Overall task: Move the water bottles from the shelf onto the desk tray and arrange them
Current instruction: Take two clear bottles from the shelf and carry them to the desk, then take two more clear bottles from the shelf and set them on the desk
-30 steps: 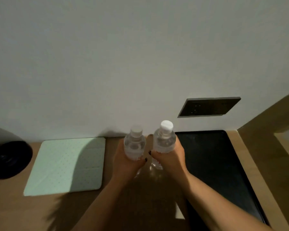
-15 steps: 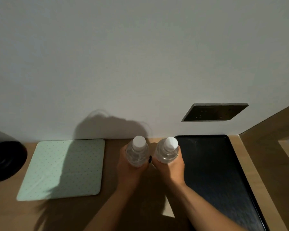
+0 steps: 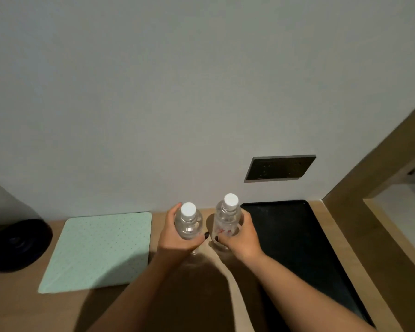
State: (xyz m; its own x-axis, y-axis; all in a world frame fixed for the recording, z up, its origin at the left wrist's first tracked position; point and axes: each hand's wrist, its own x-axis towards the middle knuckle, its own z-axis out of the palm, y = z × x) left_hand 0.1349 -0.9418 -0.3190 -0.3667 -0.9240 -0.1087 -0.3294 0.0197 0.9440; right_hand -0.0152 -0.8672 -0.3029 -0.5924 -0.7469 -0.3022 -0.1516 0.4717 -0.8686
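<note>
Clear plastic white-capped water bottles (image 3: 227, 218) upright, one clamped in each curled hand: left hand (image 3: 175, 238), right hand (image 3: 241, 238). Black rectangular desk tray (image 3: 297, 236) at three o'clock, nearer right hand.

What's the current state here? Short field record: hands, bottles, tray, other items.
left hand: grips the left clear plastic water bottle with white cap, upright
right hand: grips the right clear plastic water bottle with white cap and red print, upright
bottle position: side by side over the wooden desk, left of the tray; whether the bases touch the desk cannot be told
black rectangular tray: no bottles on it
other: pale green dotted mat, round black object at far left, dark wall panel
</note>
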